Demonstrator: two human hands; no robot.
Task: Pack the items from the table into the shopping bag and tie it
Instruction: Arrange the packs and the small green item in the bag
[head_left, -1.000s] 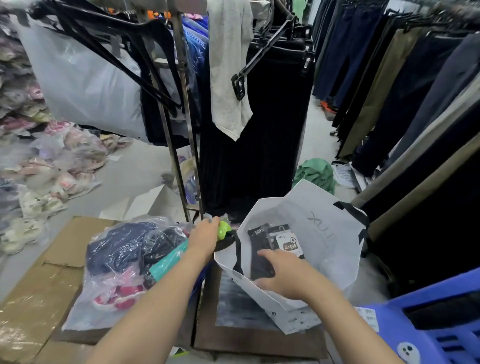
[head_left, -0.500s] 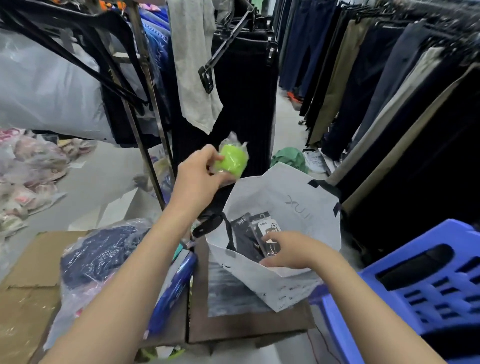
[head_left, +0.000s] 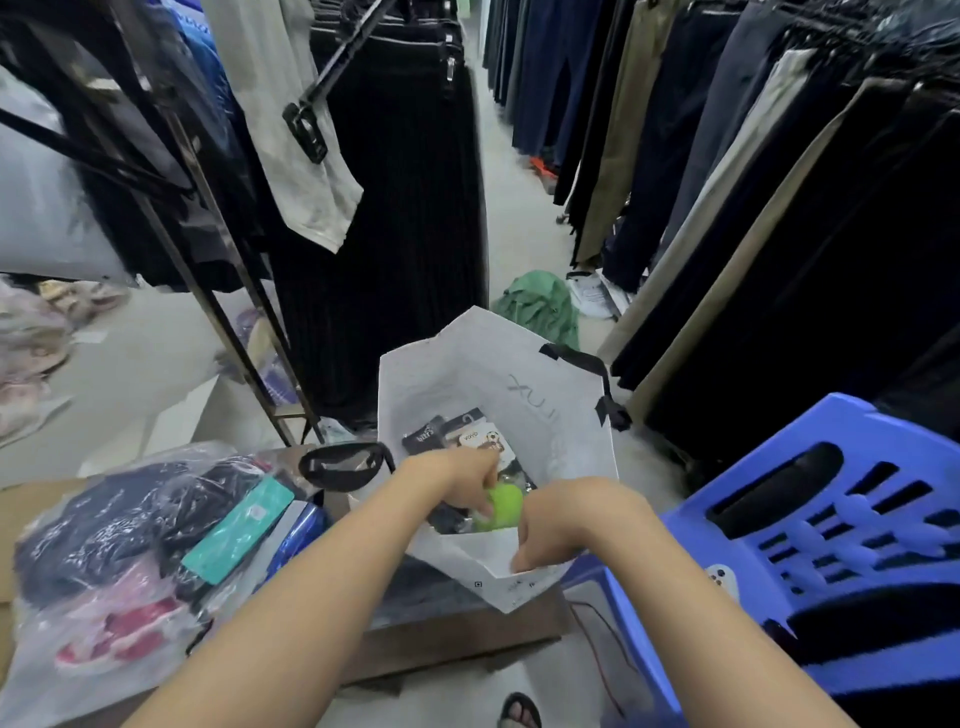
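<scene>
The left hand (head_left: 470, 480), a moment ago raised above the white paper shopping bag (head_left: 545, 410), now pinches the small lime-green wrapped item (head_left: 503, 506) inside it, while the right hand (head_left: 550, 525) grips its near rim.

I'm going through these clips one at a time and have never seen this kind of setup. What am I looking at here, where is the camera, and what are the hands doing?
There is no machine: a person wears a wide-angle camera on the head, looking down at their own two bare arms, in what looks like a clothing shop. The left hand reaches into a white shopping bag and holds a small lime-green item inside the opening. The right hand grips the bag's near edge, keeping it open. Packaged socks already lie in the bag. To the left, on the cardboard-covered table, sits a clear plastic bag of clothes, with a teal packet and a blue packet beside it. A blue plastic stool stands on the right, and racks of hanging trousers fill the background.
</scene>
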